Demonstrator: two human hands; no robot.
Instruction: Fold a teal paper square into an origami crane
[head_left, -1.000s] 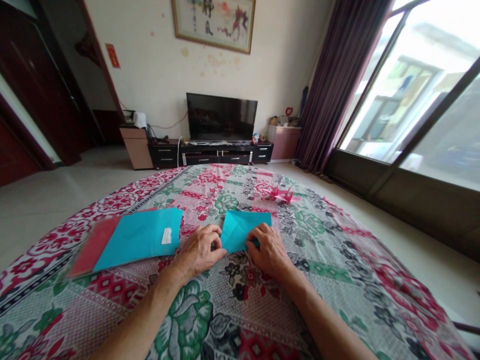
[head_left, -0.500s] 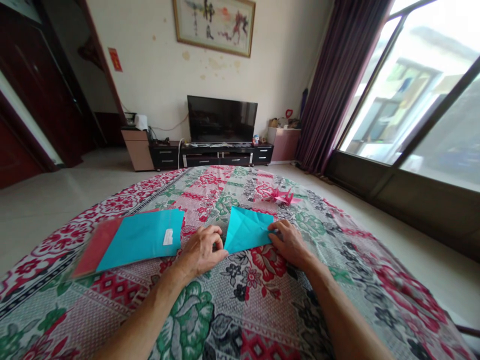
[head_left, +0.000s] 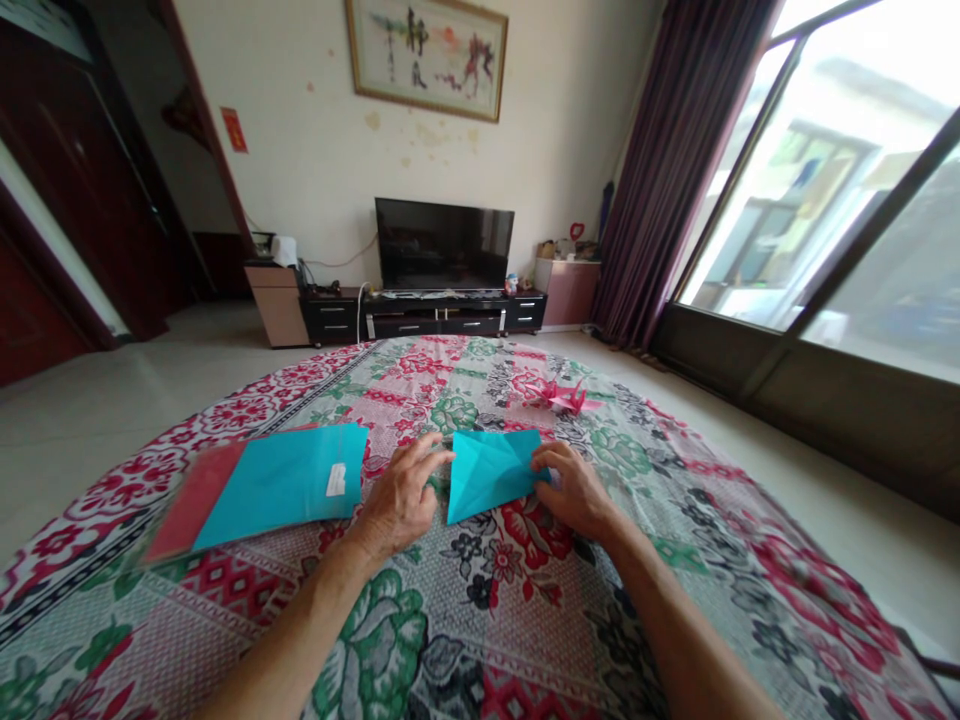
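A creased sheet of turquoise origami paper (head_left: 491,475) lies on the flowered tablecloth in front of me. My right hand (head_left: 574,488) pinches its right edge between thumb and fingers. Beside the left edge is my left hand (head_left: 405,490), its fingers stretched and apart, the index fingertip at or very near the paper's upper left side. Whether that fingertip touches the paper I cannot tell. Left of this hand lies a clear packet (head_left: 277,485) of turquoise and red paper with a white label (head_left: 336,479).
Two or so folded pink paper figures (head_left: 566,397) stand on the far right part of the tablecloth (head_left: 450,620). Beyond the round table are a television (head_left: 444,245) on a low black cabinet (head_left: 409,318), a purple curtain (head_left: 637,180) and a window.
My left hand has moved from the paper's lower left corner up along its left side. The paper has turned slightly, its upper left corner now lower. My right hand keeps its grip.
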